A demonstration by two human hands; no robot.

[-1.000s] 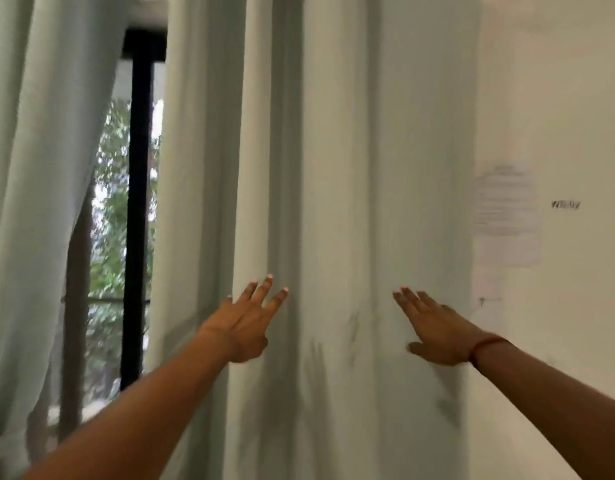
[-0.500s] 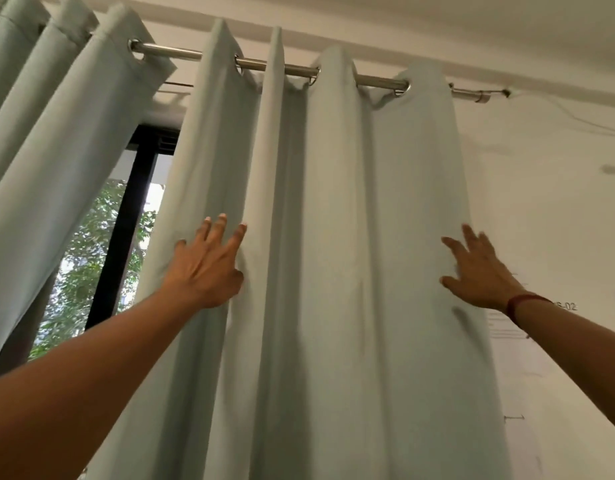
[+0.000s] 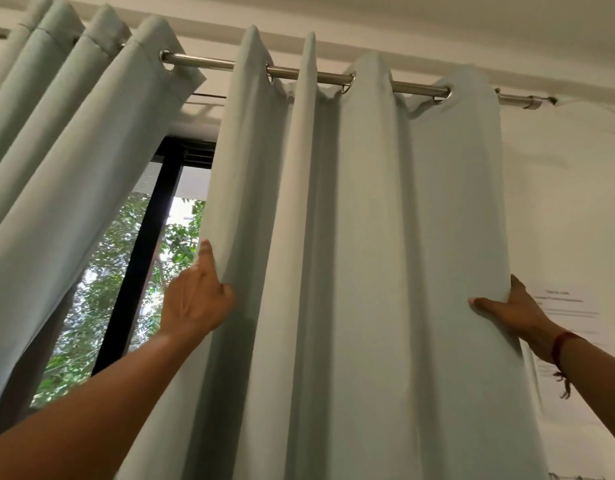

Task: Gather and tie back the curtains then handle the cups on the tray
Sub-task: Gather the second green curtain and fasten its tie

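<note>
A pale grey-green right curtain (image 3: 361, 254) hangs in folds from a metal rod (image 3: 333, 77) by eyelets. My left hand (image 3: 195, 299) grips its left edge, fingers wrapped behind the cloth. My right hand (image 3: 506, 306), with a red thread at the wrist, holds its right edge against the wall, thumb in front of the fabric. A second, left curtain (image 3: 56, 150) of the same colour hangs at the upper left, apart from the first. No cups or tray are in view.
Between the two curtains a dark window frame (image 3: 139, 254) and green foliage outside show. A white wall (image 3: 569, 202) with a printed paper sheet (image 3: 572, 306) stands right of the curtain. The ceiling is just above the rod.
Both hands have gone from flat and spread on the curtain to closed on its two edges. The view has tilted upward, bringing the rod into frame.
</note>
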